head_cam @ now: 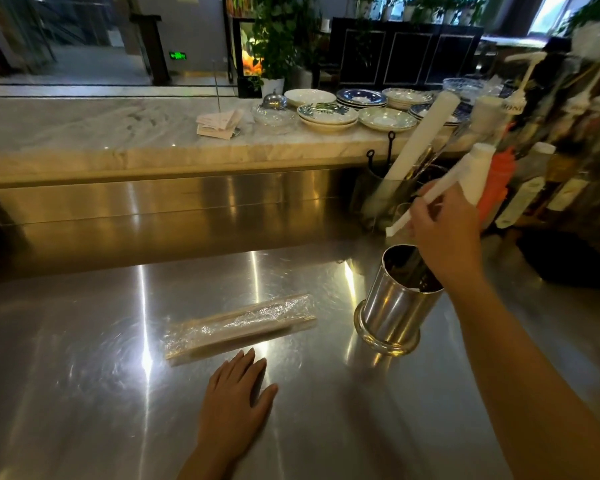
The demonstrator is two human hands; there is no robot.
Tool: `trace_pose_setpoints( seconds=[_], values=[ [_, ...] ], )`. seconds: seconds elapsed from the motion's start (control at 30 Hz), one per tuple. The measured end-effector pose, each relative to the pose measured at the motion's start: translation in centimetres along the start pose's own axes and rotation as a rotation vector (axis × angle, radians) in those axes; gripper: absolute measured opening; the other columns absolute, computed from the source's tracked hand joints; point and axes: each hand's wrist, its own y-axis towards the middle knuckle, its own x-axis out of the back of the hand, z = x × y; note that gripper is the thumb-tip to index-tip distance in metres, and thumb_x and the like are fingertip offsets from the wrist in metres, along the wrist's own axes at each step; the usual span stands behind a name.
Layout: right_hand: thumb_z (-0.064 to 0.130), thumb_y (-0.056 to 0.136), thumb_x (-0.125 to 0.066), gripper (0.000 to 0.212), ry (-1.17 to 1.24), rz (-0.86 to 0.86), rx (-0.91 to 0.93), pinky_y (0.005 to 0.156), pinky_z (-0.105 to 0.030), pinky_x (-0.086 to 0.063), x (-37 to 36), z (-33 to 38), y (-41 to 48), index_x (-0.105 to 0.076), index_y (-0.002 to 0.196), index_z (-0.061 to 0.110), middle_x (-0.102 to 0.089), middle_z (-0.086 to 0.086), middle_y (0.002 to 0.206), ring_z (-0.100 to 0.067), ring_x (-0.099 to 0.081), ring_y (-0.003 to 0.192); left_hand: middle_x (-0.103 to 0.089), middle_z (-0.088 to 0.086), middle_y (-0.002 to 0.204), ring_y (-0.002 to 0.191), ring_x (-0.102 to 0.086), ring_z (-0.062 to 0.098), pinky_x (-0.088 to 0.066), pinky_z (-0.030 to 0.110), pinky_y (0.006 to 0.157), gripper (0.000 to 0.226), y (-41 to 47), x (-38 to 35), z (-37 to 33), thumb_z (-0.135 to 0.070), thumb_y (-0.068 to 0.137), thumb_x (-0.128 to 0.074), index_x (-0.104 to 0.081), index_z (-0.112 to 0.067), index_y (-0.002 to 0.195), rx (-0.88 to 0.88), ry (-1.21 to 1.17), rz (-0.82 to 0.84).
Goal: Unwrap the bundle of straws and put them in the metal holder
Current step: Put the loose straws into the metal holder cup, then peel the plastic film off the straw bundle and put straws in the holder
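Note:
A bundle of straws (pixel 239 329) in clear plastic wrap lies flat on the steel counter, slanting up to the right. My left hand (pixel 238 400) rests flat on the counter just below it, fingers apart, touching nothing else. The metal holder (pixel 392 310) stands upright to the right of the bundle, with something dark inside. Above and behind the holder my right hand (pixel 444 233) grips a white paper-wrapped stick-like item (pixel 440 188) held slanted over the holder's rim.
A glass container (pixel 385 199) with a tall white roll and tongs stands behind the holder. Syrup bottles (pixel 534 174) crowd the right side. Stacked plates (pixel 329 116) and paper slips sit on the raised marble ledge (pixel 118 133) at the back.

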Motion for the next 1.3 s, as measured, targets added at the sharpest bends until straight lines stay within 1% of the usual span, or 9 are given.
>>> trace_pose_setpoints(
  seconds=[0.13, 0.2, 0.27, 0.33, 0.57, 0.77, 0.93, 1.13, 1.3],
  values=[
    [0.021, 0.09, -0.049, 0.01, -0.202, 0.053, -0.086, 0.065, -0.04, -0.053, 0.7, -3.1, -0.5, -0.045, 0.084, 0.014, -0.052, 0.002, 0.073, -0.02, -0.058, 0.071, -0.04, -0.006, 0.146, 0.136, -0.028, 0.012, -0.016, 0.032, 0.111, 0.06, 0.1, 0.1, 0.0, -0.061, 0.082, -0.031, -0.045, -0.029, 0.132, 0.003, 0.03, 0.033],
    [0.019, 0.088, -0.052, 0.014, -0.34, 0.281, -0.184, 0.067, -0.038, -0.051, 0.7, -4.4, -0.7, -0.045, 0.077, 0.017, -0.052, 0.001, 0.074, -0.023, -0.057, 0.076, -0.041, -0.005, 0.145, 0.136, -0.03, 0.013, -0.017, 0.033, 0.112, 0.058, 0.1, 0.2, -0.1, -0.059, 0.084, -0.034, -0.046, -0.028, 0.132, 0.007, 0.018, 0.03],
    [0.018, 0.086, -0.056, 0.004, -0.484, 0.592, -0.224, 0.071, -0.032, -0.049, 0.8, -5.2, -0.6, -0.053, 0.086, 0.017, -0.057, -0.002, 0.084, -0.02, -0.055, 0.081, -0.038, -0.005, 0.147, 0.137, -0.028, 0.013, -0.016, 0.033, 0.112, 0.052, 0.1, 0.3, -0.2, -0.056, 0.088, -0.039, -0.045, -0.029, 0.133, 0.009, 0.023, 0.044],
    [0.02, 0.084, -0.059, 0.013, -0.574, 0.801, -0.198, 0.07, -0.026, -0.047, 0.8, -5.5, -0.3, -0.057, 0.096, 0.016, -0.06, -0.004, 0.097, -0.017, -0.054, 0.084, -0.035, -0.007, 0.148, 0.138, -0.025, 0.011, -0.014, 0.032, 0.113, 0.051, 0.1, 0.4, -0.2, -0.054, 0.089, -0.041, -0.042, -0.031, 0.134, 0.014, 0.029, 0.056],
    [0.024, 0.087, -0.056, 0.018, -0.404, 0.574, -0.039, 0.066, -0.022, -0.038, 0.3, -4.1, 0.4, -0.056, 0.103, 0.017, -0.057, 0.001, 0.094, -0.014, -0.052, 0.085, -0.035, -0.006, 0.148, 0.137, -0.026, 0.012, -0.016, 0.033, 0.113, 0.051, 0.0, 0.6, -0.5, -0.052, 0.089, -0.044, -0.042, -0.029, 0.135, 0.022, -0.001, 0.061],
    [0.02, 0.09, -0.051, 0.01, -0.226, 0.497, 0.169, 0.066, -0.027, -0.046, -2.9, -1.7, -1.6, -0.056, 0.097, 0.016, -0.06, -0.001, 0.083, -0.015, -0.056, 0.075, -0.044, -0.001, 0.143, 0.134, -0.034, 0.017, -0.024, 0.033, 0.11, 0.04, 0.5, 1.7, -0.4, -0.038, 0.092, -0.048, -0.05, -0.023, 0.128, 0.024, -0.088, 0.104],
    [0.017, 0.09, -0.05, 0.01, -0.224, 0.661, 0.203, 0.062, -0.026, -0.042, -8.4, -2.0, -4.6, -0.057, 0.094, 0.013, -0.057, -0.002, 0.08, -0.018, -0.054, 0.073, -0.065, -0.001, 0.114, 0.102, -0.057, 0.017, -0.041, 0.028, 0.084, 0.027, 1.8, 4.2, -0.6, -0.026, 0.089, -0.053, -0.059, -0.022, 0.115, 0.131, -0.196, -0.068],
    [0.019, 0.086, -0.051, 0.023, -0.33, 0.891, 0.238, 0.083, -0.034, -0.045, -14.8, -4.6, -7.9, -0.056, 0.108, 0.012, -0.06, -0.009, 0.111, -0.024, -0.055, 0.096, -0.053, 0.009, 0.133, 0.122, -0.046, 0.026, -0.034, 0.036, 0.102, 0.043, 4.7, 5.3, 0.7, -0.021, 0.087, -0.056, -0.048, -0.016, 0.129, 0.046, -0.023, -0.137],
    [0.032, 0.089, -0.044, 0.045, -0.489, 0.995, 0.357, 0.105, -0.04, -0.027, -19.3, -5.6, -9.4, -0.038, 0.132, 0.018, -0.045, -0.007, 0.138, -0.025, -0.041, 0.125, -0.021, 0.007, 0.154, 0.142, -0.015, 0.024, -0.014, 0.037, 0.114, 0.058, 6.9, 4.4, 1.7, -0.037, 0.092, -0.044, -0.021, -0.023, 0.143, 0.007, 0.22, 0.002]
  ],
)
